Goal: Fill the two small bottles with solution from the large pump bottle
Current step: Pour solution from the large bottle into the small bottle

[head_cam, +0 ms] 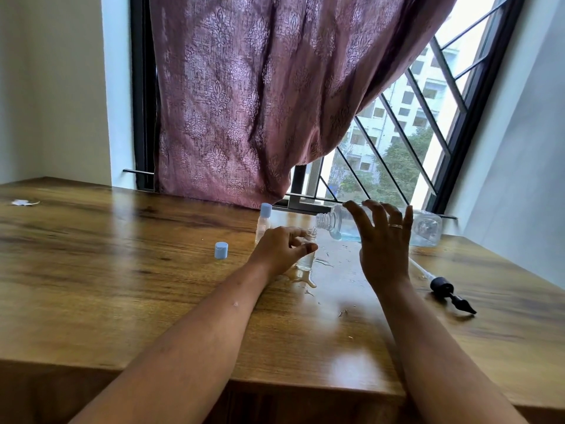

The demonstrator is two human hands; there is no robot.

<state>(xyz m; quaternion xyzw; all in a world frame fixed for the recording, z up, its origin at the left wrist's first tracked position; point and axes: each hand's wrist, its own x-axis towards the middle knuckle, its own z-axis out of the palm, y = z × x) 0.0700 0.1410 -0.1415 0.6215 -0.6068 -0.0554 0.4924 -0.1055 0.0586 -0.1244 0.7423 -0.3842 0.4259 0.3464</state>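
Clear spilled solution (pixel 301 278) puddles mid-frame on the wooden table (pixel 122 270), so further overflow is the likely fault. The right hand (pixel 382 240) grips the large pump bottle (pixel 428 228) tipped nearly flat, its wide neck over the narrow open small bottle (pixel 305 258), which the left hand (pixel 278 252) pinches upright. A capped small bottle (pixel 263 224) stands just behind and a blue cap (pixel 221 250) lies left of it, with the pump head (pixel 443 286) at lower right and a mauve curtain (pixel 244 102) and barred window (pixel 397 133) above.
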